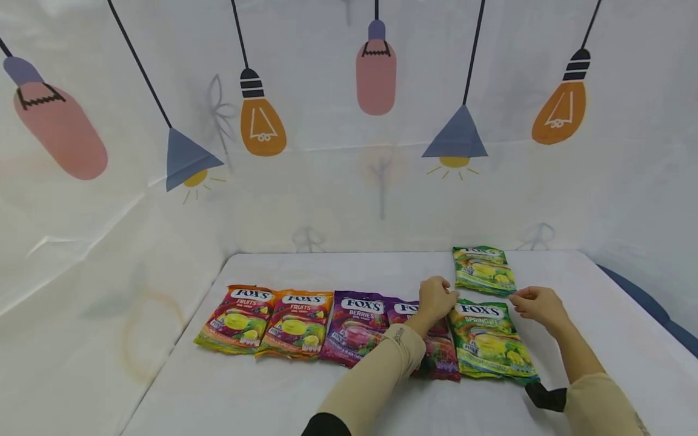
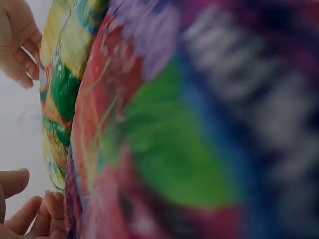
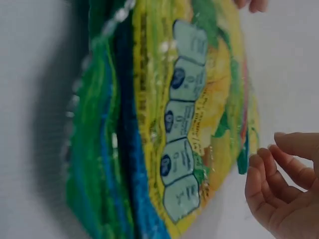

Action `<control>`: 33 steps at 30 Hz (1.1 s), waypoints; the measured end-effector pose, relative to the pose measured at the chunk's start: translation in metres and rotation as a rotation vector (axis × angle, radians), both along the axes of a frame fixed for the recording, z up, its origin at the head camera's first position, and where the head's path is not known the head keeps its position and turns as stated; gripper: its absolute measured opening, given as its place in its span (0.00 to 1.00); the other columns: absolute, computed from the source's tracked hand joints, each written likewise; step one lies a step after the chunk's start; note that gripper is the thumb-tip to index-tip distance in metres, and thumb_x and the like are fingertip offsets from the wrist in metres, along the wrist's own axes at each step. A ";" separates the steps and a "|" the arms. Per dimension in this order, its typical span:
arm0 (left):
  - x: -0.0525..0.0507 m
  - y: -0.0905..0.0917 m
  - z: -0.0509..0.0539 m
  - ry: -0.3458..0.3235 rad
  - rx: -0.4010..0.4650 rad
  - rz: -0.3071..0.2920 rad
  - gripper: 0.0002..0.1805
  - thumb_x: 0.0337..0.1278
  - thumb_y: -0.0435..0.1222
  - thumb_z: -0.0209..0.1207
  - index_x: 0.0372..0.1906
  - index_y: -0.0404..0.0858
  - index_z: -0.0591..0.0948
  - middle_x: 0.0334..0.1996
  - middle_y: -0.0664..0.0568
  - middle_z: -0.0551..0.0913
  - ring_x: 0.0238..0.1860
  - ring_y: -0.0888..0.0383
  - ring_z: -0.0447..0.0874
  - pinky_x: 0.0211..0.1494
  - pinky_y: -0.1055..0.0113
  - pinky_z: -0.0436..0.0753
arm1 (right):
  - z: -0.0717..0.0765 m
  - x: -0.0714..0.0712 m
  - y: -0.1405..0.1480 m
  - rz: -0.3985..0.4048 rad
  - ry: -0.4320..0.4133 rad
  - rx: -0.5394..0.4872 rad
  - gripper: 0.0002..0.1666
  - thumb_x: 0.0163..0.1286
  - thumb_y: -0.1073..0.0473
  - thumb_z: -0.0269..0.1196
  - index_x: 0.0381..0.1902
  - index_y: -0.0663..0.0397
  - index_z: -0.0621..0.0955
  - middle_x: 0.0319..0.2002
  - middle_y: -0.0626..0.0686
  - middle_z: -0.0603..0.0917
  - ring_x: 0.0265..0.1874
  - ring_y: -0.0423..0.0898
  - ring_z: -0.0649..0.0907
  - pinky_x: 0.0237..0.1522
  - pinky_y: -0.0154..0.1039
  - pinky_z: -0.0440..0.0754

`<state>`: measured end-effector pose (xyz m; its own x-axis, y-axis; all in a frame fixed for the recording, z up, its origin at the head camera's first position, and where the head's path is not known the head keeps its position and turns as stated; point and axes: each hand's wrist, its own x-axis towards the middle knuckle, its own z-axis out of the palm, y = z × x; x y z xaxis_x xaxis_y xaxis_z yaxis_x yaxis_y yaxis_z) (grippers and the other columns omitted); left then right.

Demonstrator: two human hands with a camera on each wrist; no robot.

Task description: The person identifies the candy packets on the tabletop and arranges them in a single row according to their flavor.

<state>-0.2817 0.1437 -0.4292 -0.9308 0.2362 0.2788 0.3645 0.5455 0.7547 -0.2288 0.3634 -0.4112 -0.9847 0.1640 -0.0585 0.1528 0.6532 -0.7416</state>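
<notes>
A green Fox's candy bag (image 1: 493, 342) lies flat at the right end of a row, its top edge between my two hands. At its upper left corner is my left hand (image 1: 436, 301), loosely bent, with thumb and fingers apart in the left wrist view. Beside its upper right corner is my right hand (image 1: 540, 309). The right wrist view shows that hand's fingers (image 3: 271, 186) loosely curled, with no bag between them and the thumb. Just beyond both hands lies a second green bag (image 1: 484, 270). My left forearm partly covers a dark berry bag (image 1: 438, 351).
Leftward along the row lie a purple Berries bag (image 1: 354, 327), an orange Fruits bag (image 1: 294, 324) and a red-orange Fruits bag (image 1: 237, 321). They rest on a white table (image 1: 245, 399). Behind it hangs a pale sheet (image 1: 327, 194) printed with lamps.
</notes>
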 end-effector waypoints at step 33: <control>-0.063 0.038 -0.026 -0.357 -0.105 -0.055 0.19 0.59 0.41 0.55 0.47 0.30 0.79 0.42 0.46 0.81 0.40 0.56 0.78 0.42 0.65 0.77 | -0.010 -0.049 0.003 -0.278 -0.168 -0.278 0.32 0.65 0.59 0.56 0.59 0.81 0.65 0.26 0.53 0.77 0.19 0.38 0.76 0.26 0.33 0.79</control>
<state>-0.3443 0.1815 -0.4548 -0.9501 0.2987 -0.0897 0.1191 0.6133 0.7808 -0.2777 0.3664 -0.4216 -0.8781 0.3778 -0.2936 0.4287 0.3489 -0.8333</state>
